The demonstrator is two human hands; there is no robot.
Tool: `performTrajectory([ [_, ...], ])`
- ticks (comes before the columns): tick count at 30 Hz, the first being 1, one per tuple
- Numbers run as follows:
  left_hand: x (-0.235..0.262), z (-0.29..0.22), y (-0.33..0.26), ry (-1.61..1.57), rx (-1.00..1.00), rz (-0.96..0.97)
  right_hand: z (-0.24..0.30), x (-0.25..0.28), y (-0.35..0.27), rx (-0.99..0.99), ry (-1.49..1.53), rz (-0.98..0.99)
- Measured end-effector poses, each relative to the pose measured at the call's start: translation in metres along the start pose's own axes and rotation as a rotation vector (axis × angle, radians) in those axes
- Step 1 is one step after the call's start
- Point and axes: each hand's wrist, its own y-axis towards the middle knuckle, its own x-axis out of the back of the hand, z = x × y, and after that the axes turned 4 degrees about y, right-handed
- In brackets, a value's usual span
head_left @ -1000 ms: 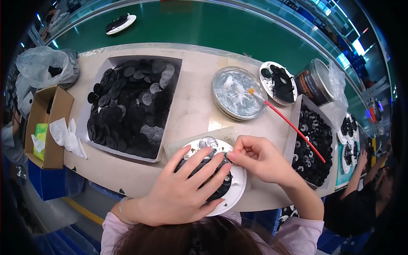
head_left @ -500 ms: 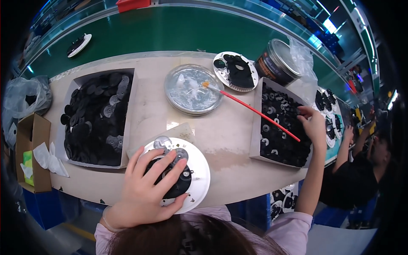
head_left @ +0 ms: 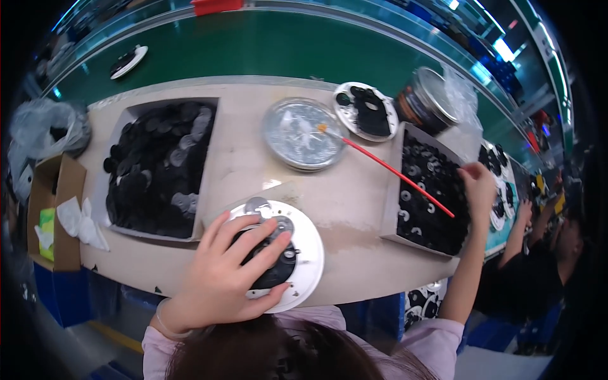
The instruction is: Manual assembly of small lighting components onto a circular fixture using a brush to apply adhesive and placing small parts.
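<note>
Head view: left hand (head_left: 221,278) on white round disc (head_left: 304,253) (right hand (head_left: 478,183) over grey box (head_left: 392,183)).

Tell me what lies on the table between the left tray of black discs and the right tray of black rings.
In the head view, between the left tray and right tray: a round foil dish with a red brush across it, and bare tabletop.

It was a factory assembly line: a green conveyor belt (head_left: 266,47) ran behind a workbench (head_left: 240,158) holding trays of black parts (head_left: 158,168).
</note>
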Motion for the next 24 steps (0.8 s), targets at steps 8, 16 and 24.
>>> performTrajectory([
  [8, -0.002, 0.009, -0.011, -0.098, 0.018, -0.095, 0.179, 0.039, -0.099, -0.04, 1.086, 0.995],
  [16, -0.001, 0.01, -0.017, -0.162, -0.021, -0.175, 0.207, 0.003, -0.097, -0.161, 1.039, 1.597],
  [24, -0.007, 0.013, -0.018, -0.209, -0.024, -0.181, 0.206, -0.013, -0.094, -0.289, 1.003, 1.693],
])
